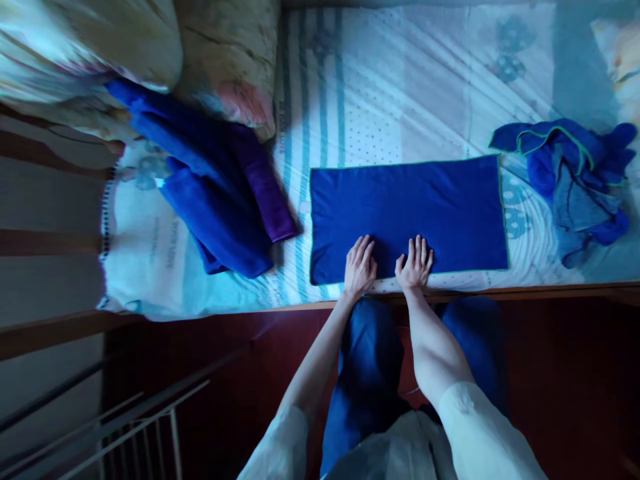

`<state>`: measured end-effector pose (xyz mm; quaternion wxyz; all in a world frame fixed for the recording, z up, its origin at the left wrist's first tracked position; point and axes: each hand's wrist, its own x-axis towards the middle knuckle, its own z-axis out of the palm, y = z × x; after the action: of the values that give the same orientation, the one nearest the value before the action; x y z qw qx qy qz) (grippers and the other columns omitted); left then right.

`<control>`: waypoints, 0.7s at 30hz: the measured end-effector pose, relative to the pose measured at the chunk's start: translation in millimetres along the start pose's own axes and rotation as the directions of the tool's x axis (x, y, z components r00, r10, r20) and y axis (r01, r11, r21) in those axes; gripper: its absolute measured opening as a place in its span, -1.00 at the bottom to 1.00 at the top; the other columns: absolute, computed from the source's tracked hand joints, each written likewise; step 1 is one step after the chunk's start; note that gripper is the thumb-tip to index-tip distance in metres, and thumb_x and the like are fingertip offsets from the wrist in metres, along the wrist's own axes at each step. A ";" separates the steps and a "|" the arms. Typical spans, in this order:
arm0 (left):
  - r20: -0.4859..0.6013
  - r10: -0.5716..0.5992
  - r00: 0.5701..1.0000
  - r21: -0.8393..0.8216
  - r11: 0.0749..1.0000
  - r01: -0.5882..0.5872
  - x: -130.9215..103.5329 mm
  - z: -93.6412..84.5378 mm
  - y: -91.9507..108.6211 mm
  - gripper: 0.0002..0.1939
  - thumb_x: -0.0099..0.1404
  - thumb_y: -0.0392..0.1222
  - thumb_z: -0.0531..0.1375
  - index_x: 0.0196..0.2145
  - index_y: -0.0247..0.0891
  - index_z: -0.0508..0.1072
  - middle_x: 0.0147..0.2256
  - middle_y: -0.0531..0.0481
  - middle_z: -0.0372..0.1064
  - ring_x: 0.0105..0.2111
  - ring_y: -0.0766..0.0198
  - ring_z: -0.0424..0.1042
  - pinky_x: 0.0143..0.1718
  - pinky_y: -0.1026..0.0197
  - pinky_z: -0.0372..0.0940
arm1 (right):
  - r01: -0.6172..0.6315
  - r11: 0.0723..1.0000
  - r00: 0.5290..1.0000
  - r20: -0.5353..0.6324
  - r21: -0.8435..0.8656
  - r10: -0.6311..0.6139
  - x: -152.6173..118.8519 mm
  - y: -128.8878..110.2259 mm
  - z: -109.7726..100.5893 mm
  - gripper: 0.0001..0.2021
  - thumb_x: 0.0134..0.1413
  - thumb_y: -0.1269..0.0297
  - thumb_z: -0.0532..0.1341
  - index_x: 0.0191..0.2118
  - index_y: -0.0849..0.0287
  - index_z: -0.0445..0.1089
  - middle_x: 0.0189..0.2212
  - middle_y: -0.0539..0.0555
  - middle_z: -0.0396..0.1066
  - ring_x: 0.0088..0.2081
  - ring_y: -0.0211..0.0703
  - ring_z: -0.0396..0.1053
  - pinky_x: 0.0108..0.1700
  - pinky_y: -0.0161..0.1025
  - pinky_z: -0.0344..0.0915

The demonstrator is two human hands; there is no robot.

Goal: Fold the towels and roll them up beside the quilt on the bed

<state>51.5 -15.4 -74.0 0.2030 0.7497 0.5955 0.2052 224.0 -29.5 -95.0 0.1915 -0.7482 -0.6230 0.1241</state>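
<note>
Step in hand, by judgement: smoothing flat the rectangular dark-blue fabric cloth with thin green edging [407, 207]. Located on the pale, teal-printed bedsheet [430, 100], along the near side of the bed. Left hand [359, 269]: palm down near the cloth's near edge, fingers extended, no visible grip. Right hand [415, 263]: same posture, just beside, fingers slightly spread. Single layer or folded: cannot tell. For the next move, probably required: light, even outward pressure against the faint wrinkles, then a pinch on one green edge for any fold.

To the left, near but apart: long, loosely laid blue fabric bundle [215, 220] with a narrow purple fabric piece [265, 190]. Beyond: beige patterned pillow [235, 60]. To the right: crumpled blue and grey-blue fabric heap with green edging [575, 180], very close to the far right corner; likely to hamper spreading that way.
</note>
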 end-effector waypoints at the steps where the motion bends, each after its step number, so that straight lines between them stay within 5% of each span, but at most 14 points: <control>1: 0.039 0.068 0.997 -0.024 0.997 -0.067 9.1 5.2 3.7 -0.44 0.44 -0.24 -0.04 0.35 -0.30 0.26 0.40 -0.27 0.15 0.46 0.02 0.02 0.40 -0.18 0.07 | 0.001 1.000 1.000 -0.001 -0.001 -0.001 -0.1 0.4 0.1 -0.39 0.31 0.31 -0.02 0.44 0.28 0.15 0.46 0.32 0.08 0.51 0.13 -0.09 0.47 0.36 -0.16; 4: 0.108 0.182 0.977 -0.083 0.981 -0.173 30.9 20.2 9.5 -0.40 0.48 -0.22 -0.12 0.42 -0.36 0.14 0.43 -0.29 0.08 0.49 0.11 -0.07 0.46 -0.15 -0.01 | 0.010 1.000 1.000 -0.006 -0.003 -0.011 0.0 1.5 0.2 -0.37 0.29 0.32 -0.02 0.45 0.28 0.14 0.46 0.32 0.08 0.51 0.13 -0.09 0.46 0.36 -0.16; 8: 0.114 0.164 0.980 -0.071 0.985 -0.157 39.4 24.6 -1.4 -0.40 0.50 -0.20 -0.15 0.43 -0.33 0.14 0.43 -0.26 0.09 0.49 0.15 -0.06 0.49 -0.16 -0.08 | 0.023 1.000 1.000 -0.019 -0.016 -0.024 0.3 1.2 -0.3 -0.38 0.29 0.31 -0.02 0.43 0.28 0.16 0.45 0.33 0.10 0.50 0.14 -0.07 0.46 0.37 -0.15; 16: -0.005 -0.046 0.999 0.022 0.999 0.046 29.1 -31.3 -79.4 -0.39 0.51 -0.14 -0.12 0.42 -0.40 0.16 0.44 -0.30 0.06 0.49 0.08 -0.09 0.50 -0.19 -0.11 | 0.023 0.999 1.000 -0.018 -0.032 -0.023 -0.4 -0.4 -2.6 -0.40 0.31 0.31 -0.01 0.42 0.30 0.18 0.45 0.33 0.09 0.50 0.13 -0.05 0.46 0.35 -0.14; 21: -0.010 -0.072 0.997 0.041 0.997 0.072 25.9 -59.3 -115.1 -0.37 0.51 -0.07 -0.13 0.41 -0.43 0.17 0.43 -0.33 0.07 0.49 0.06 -0.08 0.48 -0.16 -0.05 | 0.024 1.000 1.000 -0.002 -0.018 -0.024 -0.1 0.7 -2.4 -0.37 0.29 0.32 0.01 0.44 0.29 0.13 0.46 0.33 0.06 0.51 0.14 -0.10 0.46 0.37 -0.16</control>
<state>-68.9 37.4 -86.0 0.1921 0.7309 0.6271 0.1886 225.6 -30.0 -93.2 0.1870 -0.7425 -0.6327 0.1156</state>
